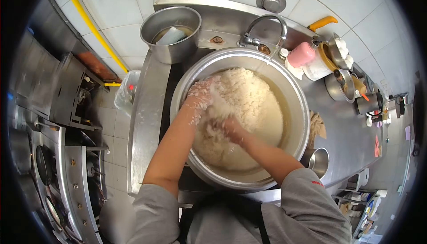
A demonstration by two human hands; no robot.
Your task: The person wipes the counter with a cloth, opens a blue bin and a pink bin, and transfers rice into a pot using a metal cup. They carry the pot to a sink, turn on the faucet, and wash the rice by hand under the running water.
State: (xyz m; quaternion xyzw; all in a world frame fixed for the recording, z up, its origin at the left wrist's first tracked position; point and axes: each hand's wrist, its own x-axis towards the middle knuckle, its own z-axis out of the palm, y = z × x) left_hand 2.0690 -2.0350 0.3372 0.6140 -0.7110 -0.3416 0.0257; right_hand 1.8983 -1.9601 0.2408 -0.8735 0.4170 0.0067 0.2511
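A large round metal pot (181, 110) holds a heap of wet white rice (249, 93) in cloudy water. Both of my hands are inside it. My left hand (202, 94) is at the left of the heap, with grains stuck over its back and wrist; its fingers are mostly covered by rice. Nearer to me, my right hand (230, 129) presses into the rice, blurred by motion, and its fingertips are hidden. Over the pot's far rim, a curved faucet (284, 28) lets a thin stream of water run down.
A steel pot (171, 53) with cloudy liquid and a pale block stands back left. To the right are a pink bottle (301, 54), steel bowls (336, 86), a brown cloth (316, 128) and a metal cup (318, 162). A stove (80, 190) is at far left.
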